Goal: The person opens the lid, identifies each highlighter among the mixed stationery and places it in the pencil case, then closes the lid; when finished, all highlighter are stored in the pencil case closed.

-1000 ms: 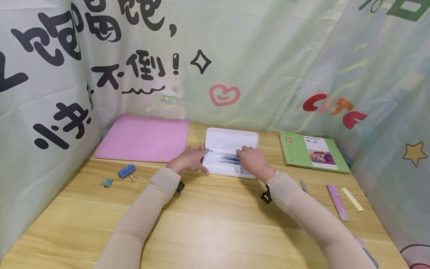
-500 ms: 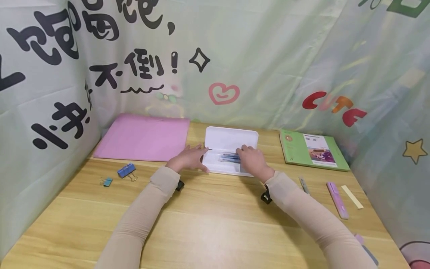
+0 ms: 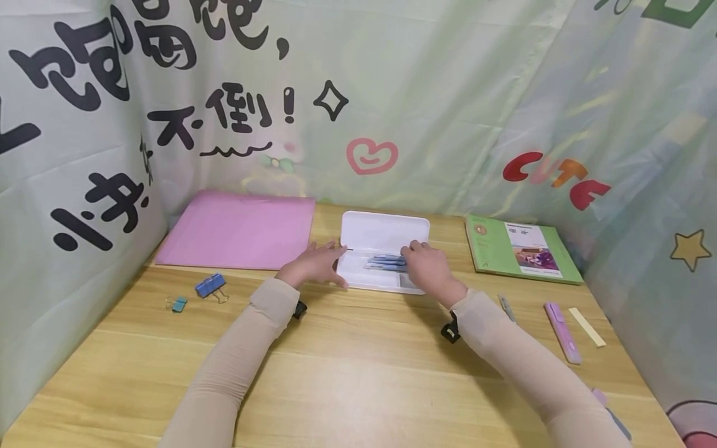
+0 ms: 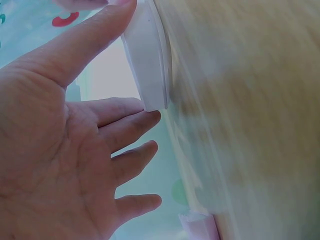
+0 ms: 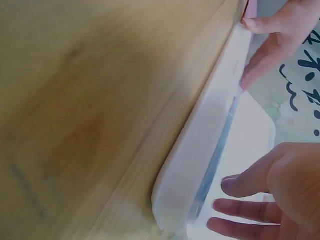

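An open white pencil case [image 3: 370, 281] lies on the table, its lid [image 3: 385, 230] raised at the back. Several slim blue pens [image 3: 385, 264] lie inside it, side by side. My left hand [image 3: 312, 265] holds the case's left end, thumb at the front edge and fingertips at the back. In the left wrist view, the remaining fingers spread loosely beside the case end [image 4: 147, 60]. My right hand [image 3: 431, 271] hovers over the right part of the case, near the pens' ends. The right wrist view shows its thumb and fingers apart, with nothing between them.
A pink folder [image 3: 238, 230] lies at the back left, with a blue binder clip [image 3: 210, 285] and a teal one [image 3: 179, 304] before it. On the right are a green book [image 3: 523, 250], a grey pen-like item [image 3: 506, 307], a purple pen-shaped item [image 3: 562, 333] and a cream strip [image 3: 587, 327].
My right hand has drawn a little to the right, uncovering more of the blue pens in the case. My left hand stays at the case's left end.
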`<control>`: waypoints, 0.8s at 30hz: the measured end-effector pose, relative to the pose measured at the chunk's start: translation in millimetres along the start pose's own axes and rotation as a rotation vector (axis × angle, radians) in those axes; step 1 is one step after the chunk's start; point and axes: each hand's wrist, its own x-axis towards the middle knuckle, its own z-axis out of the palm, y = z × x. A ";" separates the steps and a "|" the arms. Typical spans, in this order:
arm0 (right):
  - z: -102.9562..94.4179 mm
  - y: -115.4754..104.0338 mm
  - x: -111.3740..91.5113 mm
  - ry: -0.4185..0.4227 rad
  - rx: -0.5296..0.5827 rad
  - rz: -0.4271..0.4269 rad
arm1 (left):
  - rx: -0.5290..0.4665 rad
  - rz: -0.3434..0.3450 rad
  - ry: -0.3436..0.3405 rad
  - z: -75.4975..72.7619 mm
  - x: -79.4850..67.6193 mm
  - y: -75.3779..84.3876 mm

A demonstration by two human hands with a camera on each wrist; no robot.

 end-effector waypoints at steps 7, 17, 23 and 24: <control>-11.3 13.2 -21.5 -0.003 0.067 0.077 | -0.020 0.001 0.003 -0.8 -1.4 0.5; -30.4 53.2 -84.6 -0.210 0.053 0.299 | -0.023 -0.005 0.014 -0.4 -1.9 1.4; -35.5 63.6 -117.6 -0.337 0.060 0.426 | -0.008 -0.007 0.003 0.5 -0.6 1.0; -36.1 64.5 -122.3 -0.338 0.057 0.440 | -0.010 -0.007 0.002 0.4 -0.5 1.1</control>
